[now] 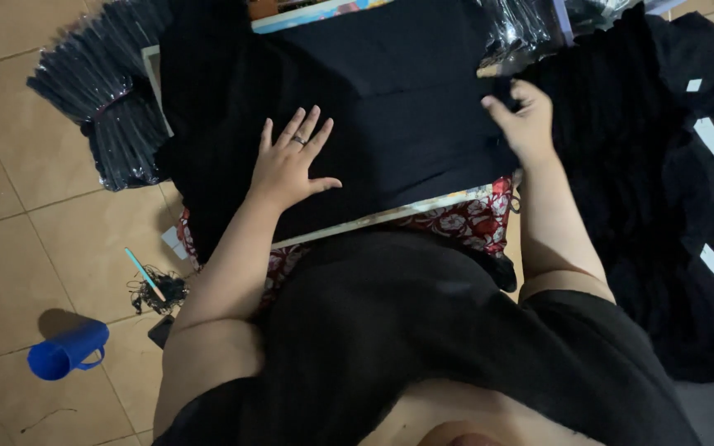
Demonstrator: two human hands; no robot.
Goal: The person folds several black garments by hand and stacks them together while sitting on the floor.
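Observation:
A black garment [406, 116] lies spread over a low board [390, 216] in front of me. My left hand [291, 161] rests flat on the cloth with its fingers spread, a ring on one finger. My right hand [526, 120] pinches the garment's right edge between thumb and fingers. A red floral cloth [473, 219] shows under the board's near edge.
Stacks of black garments in clear plastic bags [101, 91] sit at the far left on the tiled floor. A pile of black clothes with white tags [687, 206] lies on the right. A blue mug [66, 351], a light blue pen [144, 274] and a tangle of black thread [159, 293] lie at lower left.

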